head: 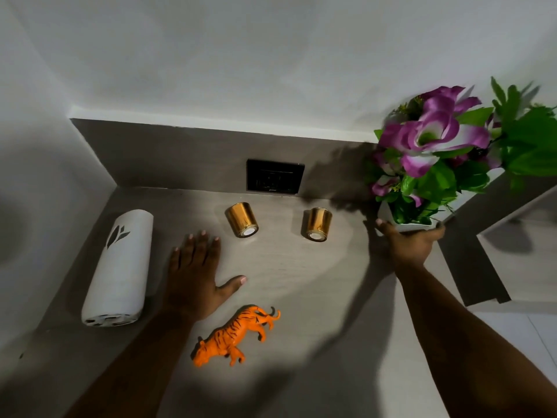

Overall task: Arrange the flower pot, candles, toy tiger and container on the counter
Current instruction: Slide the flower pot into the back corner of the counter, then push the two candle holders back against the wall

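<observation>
My right hand point(408, 244) grips the white flower pot point(405, 226) at the counter's right edge; purple flowers and green leaves point(434, 140) rise from it. My left hand point(197, 273) lies flat and open on the grey counter point(301, 282), holding nothing. Two gold candles point(242, 220) point(318, 224) lie on their sides near the back wall. The orange toy tiger point(235, 336) lies on its side just in front of my left hand. A tall white container point(120, 267) with a leaf cut-out lies on its side at the left.
A black wall socket point(275, 176) sits on the grey backsplash behind the candles. White walls close the counter at the back and left. The counter's right edge point(470, 267) drops to a lower shelf and white floor.
</observation>
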A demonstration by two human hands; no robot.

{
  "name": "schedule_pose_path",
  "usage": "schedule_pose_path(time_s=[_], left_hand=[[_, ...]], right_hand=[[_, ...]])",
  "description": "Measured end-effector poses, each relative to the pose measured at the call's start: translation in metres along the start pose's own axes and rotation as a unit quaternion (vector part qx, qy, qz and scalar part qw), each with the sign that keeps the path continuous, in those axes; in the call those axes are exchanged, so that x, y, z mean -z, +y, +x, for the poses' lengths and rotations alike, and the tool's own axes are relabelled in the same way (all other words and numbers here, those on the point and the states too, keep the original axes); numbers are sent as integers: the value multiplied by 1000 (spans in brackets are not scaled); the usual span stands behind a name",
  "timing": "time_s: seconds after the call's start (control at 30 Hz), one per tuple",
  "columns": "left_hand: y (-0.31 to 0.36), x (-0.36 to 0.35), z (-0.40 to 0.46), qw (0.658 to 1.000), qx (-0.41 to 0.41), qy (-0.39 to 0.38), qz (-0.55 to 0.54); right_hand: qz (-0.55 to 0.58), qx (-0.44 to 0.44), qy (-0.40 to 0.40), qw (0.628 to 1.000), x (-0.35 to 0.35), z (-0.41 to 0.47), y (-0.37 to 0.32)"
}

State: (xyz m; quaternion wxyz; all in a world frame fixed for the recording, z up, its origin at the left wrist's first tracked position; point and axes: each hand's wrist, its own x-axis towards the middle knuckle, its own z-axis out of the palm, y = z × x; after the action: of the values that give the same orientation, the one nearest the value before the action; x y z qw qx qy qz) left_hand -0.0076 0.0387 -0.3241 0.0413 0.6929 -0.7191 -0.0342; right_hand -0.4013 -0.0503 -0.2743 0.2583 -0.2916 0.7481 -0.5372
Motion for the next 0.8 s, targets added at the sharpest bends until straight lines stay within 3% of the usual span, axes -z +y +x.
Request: schedule_pose_path(time_s=[0.07,0.17,0.3,0.37,0.43,0.57,0.63,0.8], left_hand=[[-1,-2,0,1000,1,1,0],[-1,-1,0,1000,1,-4,-5],[4,11,0,1000,7,7,-21],[11,26,10,995,42,25,-90],[22,44,30,978,109,44,-170],[54,66,77,911,271,-16,-310],[63,69,91,888,303,-38,-343],[71,67,104,876,314,-69,-361]], right_hand=[[1,-2,14,1000,1,-17,-2],[-88,35,12,995,-9,-61,0],[-167,51,-97,980,-49,-88,-21],[-241,35,-143,959,-68,-83,-37],[-284,4,-173,943,-82,-77,-43],[-316,-37,-202,926,-89,-72,-40],[-314,-41,-207,926,-95,-77,-39],[-278,-21,-234,931,-112,-96,-40]])
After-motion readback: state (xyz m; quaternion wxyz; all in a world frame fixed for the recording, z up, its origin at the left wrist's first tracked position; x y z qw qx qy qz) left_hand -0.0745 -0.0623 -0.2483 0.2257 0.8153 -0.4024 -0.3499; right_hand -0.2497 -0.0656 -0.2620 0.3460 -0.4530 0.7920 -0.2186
